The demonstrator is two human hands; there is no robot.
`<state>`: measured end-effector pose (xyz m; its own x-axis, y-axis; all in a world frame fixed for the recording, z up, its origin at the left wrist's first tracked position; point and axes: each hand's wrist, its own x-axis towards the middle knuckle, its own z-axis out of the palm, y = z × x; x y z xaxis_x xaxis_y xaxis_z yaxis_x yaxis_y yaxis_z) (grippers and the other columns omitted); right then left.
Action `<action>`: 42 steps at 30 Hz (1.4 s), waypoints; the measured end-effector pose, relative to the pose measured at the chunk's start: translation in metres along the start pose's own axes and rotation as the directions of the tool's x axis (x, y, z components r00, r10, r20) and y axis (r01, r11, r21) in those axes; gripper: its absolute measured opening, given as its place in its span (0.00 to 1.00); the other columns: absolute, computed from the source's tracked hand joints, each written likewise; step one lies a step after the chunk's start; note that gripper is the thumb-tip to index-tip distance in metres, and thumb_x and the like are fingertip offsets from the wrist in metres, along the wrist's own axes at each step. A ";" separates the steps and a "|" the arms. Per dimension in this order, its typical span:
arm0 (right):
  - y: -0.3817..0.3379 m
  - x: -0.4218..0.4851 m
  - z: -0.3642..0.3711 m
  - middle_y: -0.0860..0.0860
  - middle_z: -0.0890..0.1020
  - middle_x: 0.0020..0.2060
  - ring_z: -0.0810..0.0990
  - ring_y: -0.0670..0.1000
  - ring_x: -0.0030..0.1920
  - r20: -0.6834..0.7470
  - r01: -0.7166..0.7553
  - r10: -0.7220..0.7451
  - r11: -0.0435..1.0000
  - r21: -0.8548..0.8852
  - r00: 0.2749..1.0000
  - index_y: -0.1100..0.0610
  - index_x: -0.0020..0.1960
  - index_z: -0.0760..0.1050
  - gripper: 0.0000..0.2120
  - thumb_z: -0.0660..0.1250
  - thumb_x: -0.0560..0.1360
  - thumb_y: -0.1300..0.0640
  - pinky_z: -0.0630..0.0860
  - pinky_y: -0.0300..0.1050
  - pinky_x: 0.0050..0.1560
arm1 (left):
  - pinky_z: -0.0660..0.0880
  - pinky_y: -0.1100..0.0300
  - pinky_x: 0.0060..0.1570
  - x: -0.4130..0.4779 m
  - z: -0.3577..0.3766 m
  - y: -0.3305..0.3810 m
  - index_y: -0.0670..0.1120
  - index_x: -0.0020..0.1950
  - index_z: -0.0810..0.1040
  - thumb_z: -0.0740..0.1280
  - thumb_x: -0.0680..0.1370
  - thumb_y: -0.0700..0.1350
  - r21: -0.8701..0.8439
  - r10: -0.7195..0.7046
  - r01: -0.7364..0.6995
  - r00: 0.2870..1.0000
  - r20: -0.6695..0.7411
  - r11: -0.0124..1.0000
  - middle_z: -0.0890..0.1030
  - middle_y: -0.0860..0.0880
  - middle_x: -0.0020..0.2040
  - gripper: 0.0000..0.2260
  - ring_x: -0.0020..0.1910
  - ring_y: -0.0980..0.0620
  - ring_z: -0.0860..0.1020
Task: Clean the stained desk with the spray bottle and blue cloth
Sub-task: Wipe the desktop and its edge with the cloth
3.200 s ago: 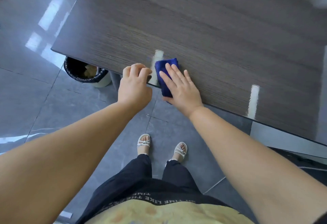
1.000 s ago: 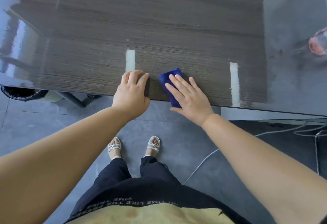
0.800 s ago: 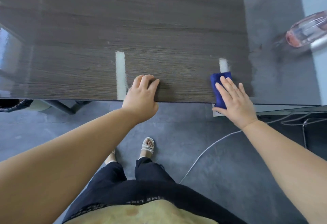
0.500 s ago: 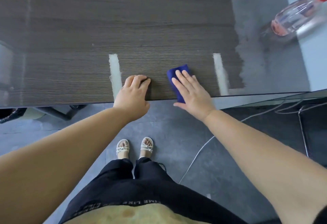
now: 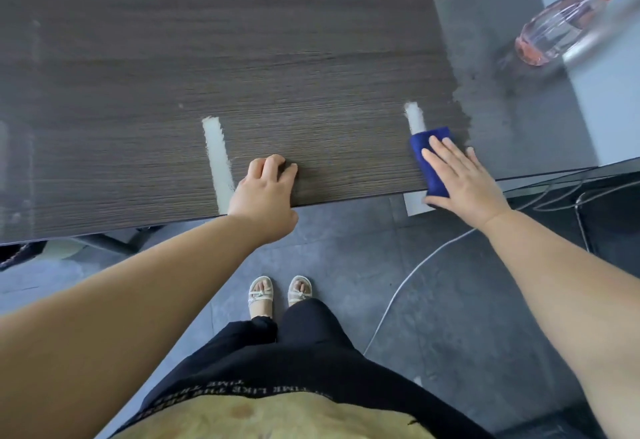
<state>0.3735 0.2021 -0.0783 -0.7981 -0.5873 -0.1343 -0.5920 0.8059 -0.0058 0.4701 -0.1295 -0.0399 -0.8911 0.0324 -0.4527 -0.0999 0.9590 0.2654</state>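
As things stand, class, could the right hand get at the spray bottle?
Probably yes: only bare desk lies between the right hand, flat on the blue cloth, and the spray bottle farther back, though it looks a stretch.

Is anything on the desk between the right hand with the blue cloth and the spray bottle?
Nothing visible does. The right hand presses flat on the blue cloth at the near edge of the desk. The spray bottle sits farther back and to the right, and only bare, hazy desk surface lies between them.

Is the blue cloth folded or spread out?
Folded: the cloth is a small thick pad under the flat right hand, at the desk edge.
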 end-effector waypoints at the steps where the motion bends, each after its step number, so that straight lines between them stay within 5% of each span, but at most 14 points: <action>1: -0.001 0.000 0.001 0.58 0.58 0.75 0.55 0.57 0.74 0.008 -0.032 0.032 0.999 0.019 0.999 0.60 0.75 0.56 0.45 0.77 0.66 0.53 0.50 0.56 0.70 | 0.62 0.51 0.67 0.000 -0.002 0.000 0.47 0.76 0.55 0.63 0.75 0.47 -0.021 -0.012 0.012 1.000 0.003 1.000 0.55 0.47 0.73 0.32 0.72 0.45 0.53; 3: -0.012 0.002 0.008 0.59 0.60 0.74 0.56 0.59 0.74 -0.031 -0.058 0.059 0.997 0.042 0.998 0.62 0.74 0.57 0.45 0.77 0.65 0.55 0.53 0.56 0.71 | 0.63 0.51 0.66 0.001 -0.003 0.006 0.46 0.76 0.56 0.63 0.75 0.47 -0.056 -0.048 0.048 0.999 -0.001 0.997 0.56 0.47 0.73 0.31 0.72 0.44 0.53; 6: -0.053 0.020 0.017 0.62 0.69 0.69 0.65 0.64 0.70 -0.144 0.109 -0.098 0.992 0.067 0.985 0.61 0.71 0.61 0.45 0.80 0.61 0.54 0.65 0.66 0.65 | 0.57 0.50 0.70 0.005 0.000 0.026 0.46 0.76 0.55 0.63 0.75 0.48 -0.043 -0.049 0.048 0.998 -0.034 0.998 0.55 0.46 0.74 0.32 0.73 0.42 0.50; 12: -0.066 0.041 0.020 0.57 0.69 0.70 0.67 0.59 0.70 -0.219 0.399 -0.388 0.917 0.008 0.895 0.57 0.72 0.60 0.45 0.78 0.62 0.47 0.65 0.60 0.66 | 0.53 0.50 0.72 0.031 0.010 0.080 0.44 0.75 0.56 0.64 0.74 0.48 -0.034 -0.039 0.036 0.994 -0.099 0.999 0.56 0.46 0.73 0.31 0.74 0.43 0.50; 19: 0.072 -0.008 0.013 0.59 0.68 0.70 0.66 0.60 0.70 -0.114 0.234 -0.235 0.972 -0.024 0.965 0.57 0.72 0.58 0.47 0.79 0.61 0.50 0.59 0.61 0.66 | 0.51 0.47 0.73 0.041 0.021 0.108 0.42 0.75 0.59 0.64 0.73 0.45 -0.050 -0.145 0.139 0.978 -0.152 0.989 0.58 0.41 0.73 0.31 0.73 0.40 0.53; 24: 0.087 -0.016 0.015 0.60 0.65 0.71 0.61 0.61 0.72 -0.096 0.182 -0.179 0.983 0.021 0.979 0.59 0.72 0.57 0.45 0.77 0.64 0.51 0.58 0.60 0.68 | 0.53 0.46 0.72 0.041 0.021 0.108 0.43 0.75 0.59 0.65 0.73 0.45 -0.048 -0.134 0.129 0.980 -0.144 0.991 0.59 0.42 0.73 0.32 0.73 0.39 0.53; 30: 0.025 0.007 0.018 0.61 0.66 0.71 0.63 0.62 0.71 -0.142 0.259 -0.250 0.964 0.053 0.958 0.60 0.72 0.59 0.45 0.78 0.63 0.49 0.60 0.59 0.68 | 0.61 0.50 0.69 0.036 0.015 0.092 0.45 0.74 0.62 0.64 0.73 0.41 -0.197 -0.160 0.126 0.973 -0.165 0.972 0.62 0.46 0.71 0.29 0.71 0.43 0.56; 42: -0.178 0.075 0.019 0.57 0.71 0.68 0.69 0.58 0.69 -0.233 0.447 -0.410 0.884 0.136 0.882 0.58 0.69 0.70 0.35 0.77 0.64 0.53 0.65 0.55 0.67 | 0.61 0.46 0.67 -0.011 0.005 -0.012 0.46 0.70 0.66 0.63 0.72 0.39 -0.327 -0.465 0.378 0.851 -0.246 0.866 0.65 0.45 0.70 0.26 0.69 0.41 0.57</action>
<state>0.4209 0.0157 -0.1057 -0.4875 -0.8656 0.1143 -0.8648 0.4606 -0.2001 0.4832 -0.1401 -0.0425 -0.8204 -0.4875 -0.2987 -0.5686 0.7504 0.3371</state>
